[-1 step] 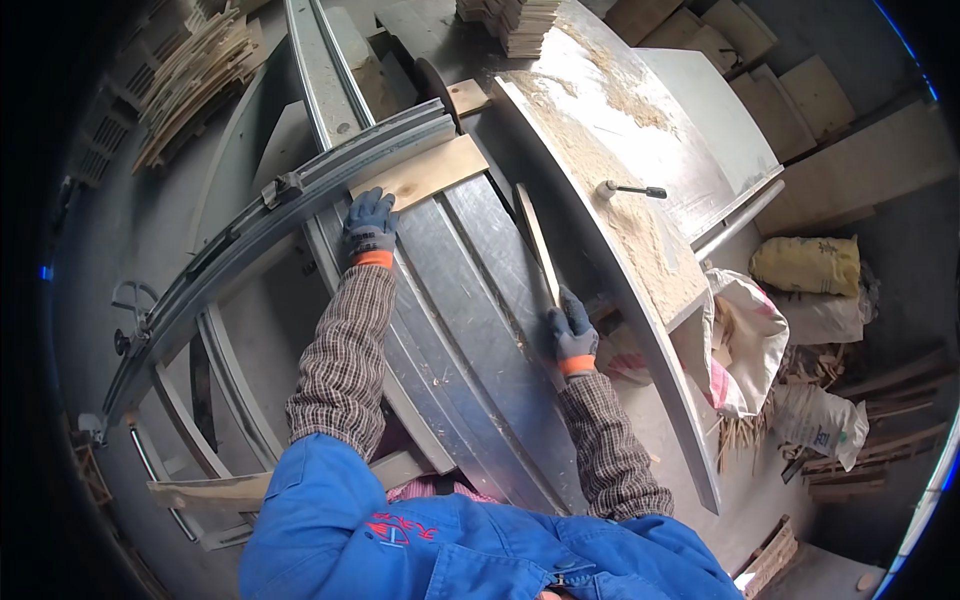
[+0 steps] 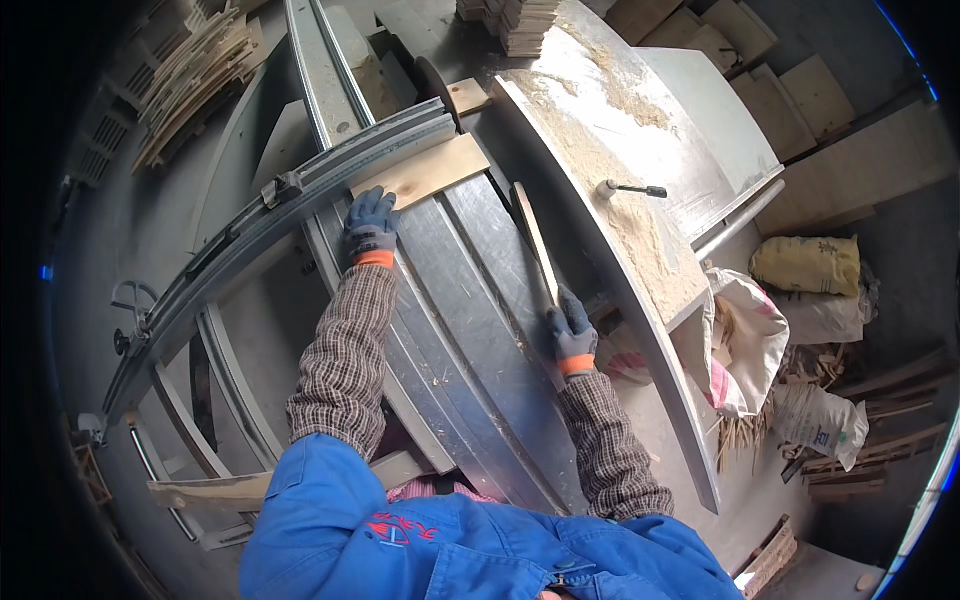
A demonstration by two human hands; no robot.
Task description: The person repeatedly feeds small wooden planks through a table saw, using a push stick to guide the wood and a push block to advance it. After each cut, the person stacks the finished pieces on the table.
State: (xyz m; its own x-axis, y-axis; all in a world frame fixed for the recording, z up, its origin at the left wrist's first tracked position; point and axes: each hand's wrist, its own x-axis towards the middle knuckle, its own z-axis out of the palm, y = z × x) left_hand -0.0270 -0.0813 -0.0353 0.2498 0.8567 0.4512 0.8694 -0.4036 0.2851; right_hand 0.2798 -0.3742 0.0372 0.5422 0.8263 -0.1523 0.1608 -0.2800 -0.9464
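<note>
A pale wooden board (image 2: pixel 425 177) lies across the grey metal saw table (image 2: pixel 470 330), its far long edge along the metal fence (image 2: pixel 375 150). Gloved in grey with an orange cuff, my left hand (image 2: pixel 371 222) is closed on the board's left end, fingers over its top. My right hand (image 2: pixel 573 330), in a matching glove, grips the near end of a thin wooden stick (image 2: pixel 536 245). The stick points away from me, alongside the table's right edge. Beyond the board's right end stands the dark round saw blade (image 2: pixel 437 92).
A small wood piece (image 2: pixel 467 97) sits just past the blade. Sawdust covers the side table (image 2: pixel 640 190), where a black-handled lever (image 2: pixel 635 190) stands. Stacked wood strips (image 2: pixel 205 85) are at far left. An open white sack (image 2: pixel 745 340) and a yellow sack (image 2: pixel 805 265) stand at right.
</note>
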